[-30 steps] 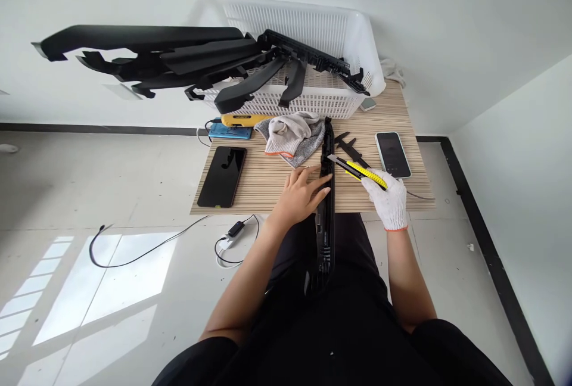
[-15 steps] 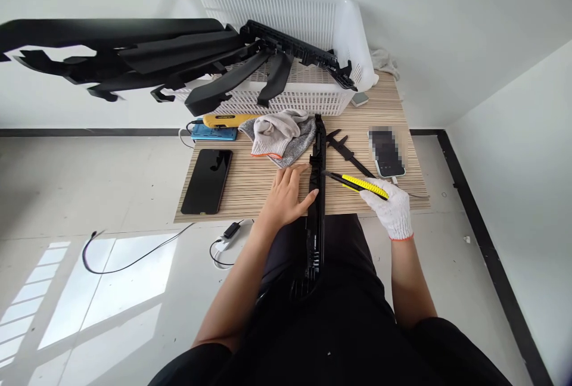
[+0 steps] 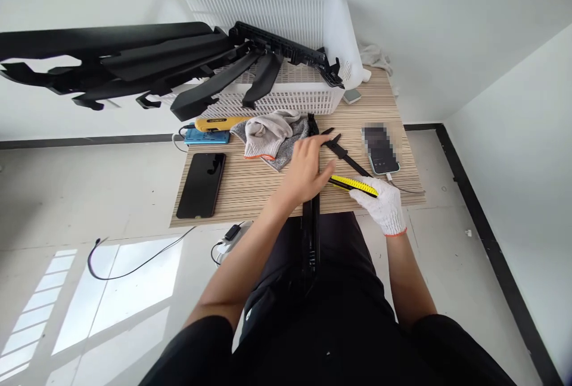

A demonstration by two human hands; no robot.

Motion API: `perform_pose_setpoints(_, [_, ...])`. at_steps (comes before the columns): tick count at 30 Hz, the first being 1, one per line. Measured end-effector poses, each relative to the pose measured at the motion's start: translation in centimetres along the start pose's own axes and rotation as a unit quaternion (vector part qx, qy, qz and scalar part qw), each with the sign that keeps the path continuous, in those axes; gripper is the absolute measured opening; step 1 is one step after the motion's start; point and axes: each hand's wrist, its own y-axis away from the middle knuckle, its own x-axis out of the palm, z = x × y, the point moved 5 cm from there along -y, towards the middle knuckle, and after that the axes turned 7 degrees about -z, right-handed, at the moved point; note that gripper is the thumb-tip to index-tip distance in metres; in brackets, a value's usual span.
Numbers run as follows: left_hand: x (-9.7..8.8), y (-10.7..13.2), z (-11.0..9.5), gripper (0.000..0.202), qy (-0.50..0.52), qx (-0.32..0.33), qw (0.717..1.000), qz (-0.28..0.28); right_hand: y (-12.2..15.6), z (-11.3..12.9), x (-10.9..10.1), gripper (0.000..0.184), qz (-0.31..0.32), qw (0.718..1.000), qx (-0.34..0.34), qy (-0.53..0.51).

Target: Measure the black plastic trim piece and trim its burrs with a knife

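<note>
A long black plastic trim strip [image 3: 311, 228] runs from the table top down over my lap. Across its upper part lies my bare left hand [image 3: 308, 168], its fingers stretched and the thumb apart, covering a stretch of the strip. I cannot tell how firmly it touches. My right hand [image 3: 379, 202], in a white knit glove with an orange cuff, is closed round a yellow and black utility knife [image 3: 355, 184]. The knife points left at the strip, and its tip is hidden behind my left thumb. Just beyond it lies a black caliper [image 3: 346, 155].
Behind stands a white plastic basket [image 3: 348, 46] with several black trim pieces [image 3: 156, 58] jutting out left. On the table [image 3: 250, 195] lie a dark phone [image 3: 202, 185], a charging phone [image 3: 381, 148], a grey-white glove [image 3: 267, 136], a yellow tool [image 3: 221, 123] and a blue box [image 3: 207, 137].
My left hand has moved up and right, from the strip's left side to over it. The knife hand has shifted slightly left, and the whole view has shifted a little.
</note>
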Motion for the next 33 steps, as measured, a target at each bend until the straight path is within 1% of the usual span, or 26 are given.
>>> perform_pose_setpoints(2, [3.6,-3.9,-1.2,0.056,0.000,0.007,0.996,0.084,0.0,-0.1,0.1,0.037,0.003,1.000,-0.008,0.002])
perform_pose_setpoints(3, [5.6,-5.6,-1.4,0.066,-0.008,-0.003,0.991,0.133,0.0,0.0,0.1,0.037,0.004,1.000,-0.012,-0.001])
perform_pose_setpoints(5, [9.5,-8.2,-1.2,0.085,-0.027,-0.038,0.973,0.226,-0.1,0.0,0.1,0.036,0.010,1.000,-0.017,-0.012])
perform_pose_setpoints(6, [10.8,-9.3,-0.8,0.087,-0.036,-0.057,0.968,0.241,-0.1,0.1,0.2,0.037,0.013,1.000,-0.017,-0.019])
perform_pose_setpoints(7, [11.5,-10.2,-0.3,0.082,-0.044,-0.075,0.969,0.231,-0.1,0.1,0.2,0.037,0.014,0.999,-0.016,-0.025])
perform_pose_setpoints(8, [11.6,-11.0,0.1,0.073,-0.051,-0.086,0.975,0.199,0.0,0.1,0.2,0.037,0.016,0.999,-0.015,-0.028])
perform_pose_setpoints(9, [11.1,-11.5,0.4,0.063,-0.055,-0.090,0.982,0.154,0.0,0.1,0.2,0.038,0.016,0.999,-0.014,-0.030])
perform_pose_setpoints(10, [10.1,-11.7,0.6,0.055,-0.056,-0.083,0.989,0.111,0.0,0.1,0.2,0.038,0.015,0.999,-0.013,-0.031])
perform_pose_setpoints(11, [8.9,-11.4,0.5,0.050,-0.050,-0.064,0.993,0.082,0.1,0.0,0.2,0.039,0.013,0.999,-0.012,-0.033])
perform_pose_setpoints(12, [7.4,-10.8,0.2,0.046,-0.038,-0.034,0.996,0.069,0.1,0.0,0.2,0.039,0.012,0.999,-0.011,-0.034])
perform_pose_setpoints(13, [5.8,-9.7,-0.2,0.042,-0.019,0.001,0.997,0.071,0.1,0.0,0.2,0.039,0.012,0.999,-0.009,-0.034])
perform_pose_setpoints(14, [4.2,-8.2,-0.7,0.038,0.006,0.041,0.996,0.084,0.1,0.0,0.2,0.039,0.013,0.999,-0.007,-0.034])
perform_pose_setpoints(15, [2.5,-6.5,-1.1,0.035,0.026,0.068,0.994,0.085,0.1,-0.1,0.1,0.039,0.014,0.999,-0.003,-0.033])
perform_pose_setpoints(16, [0.8,-4.7,-1.1,0.034,0.033,0.073,0.994,0.068,0.1,-0.1,0.0,0.039,0.016,0.999,0.001,-0.033])
perform_pose_setpoints(17, [-0.8,-2.8,-0.9,0.032,0.033,0.061,0.996,0.050,0.1,-0.1,0.0,0.039,0.024,0.999,0.004,-0.035])
perform_pose_setpoints(18, [-2.1,-1.0,-0.5,0.029,0.032,0.036,0.998,0.027,0.1,-0.1,0.0,0.039,0.037,0.999,0.007,-0.039])
perform_pose_setpoints(20, [-3.6,2.4,0.8,0.022,0.027,-0.014,1.000,0.005,0.1,-0.1,0.1,0.038,0.072,0.996,0.010,-0.048])
perform_pose_setpoints(21, [-3.8,3.7,1.5,0.021,0.026,-0.035,0.999,0.004,0.1,-0.1,0.1,0.038,0.080,0.996,0.011,-0.049])
perform_pose_setpoints(22, [-3.9,4.9,2.2,0.021,0.025,-0.051,0.998,0.009,0.1,-0.1,0.1,0.037,0.074,0.996,0.012,-0.046])
perform_pose_setpoints(25, [-3.2,6.9,3.5,0.026,0.025,-0.068,0.996,0.044,0.2,-0.2,-0.1,0.039,0.034,0.999,0.017,-0.032])
perform_pose_setpoints(27, [-2.7,7.5,3.7,0.031,0.019,-0.060,0.996,0.069,0.2,-0.2,0.1,0.040,0.045,0.998,0.018,-0.035])
perform_pose_setpoints(29, [-2.4,7.7,3.6,0.032,0.009,-0.048,0.995,0.082,0.3,-0.1,0.1,0.040,0.050,0.998,0.023,-0.043])
perform_pose_setpoints(31, [-2.3,7.8,3.6,0.030,0.002,-0.044,0.996,0.082,0.2,0.0,0.0,0.040,0.042,0.998,0.025,-0.044])
perform_pose_setpoints(33, [-2.3,7.9,3.5,0.027,-0.001,-0.043,0.996,0.076,0.2,0.0,0.1,0.039,0.053,0.997,0.027,-0.041])
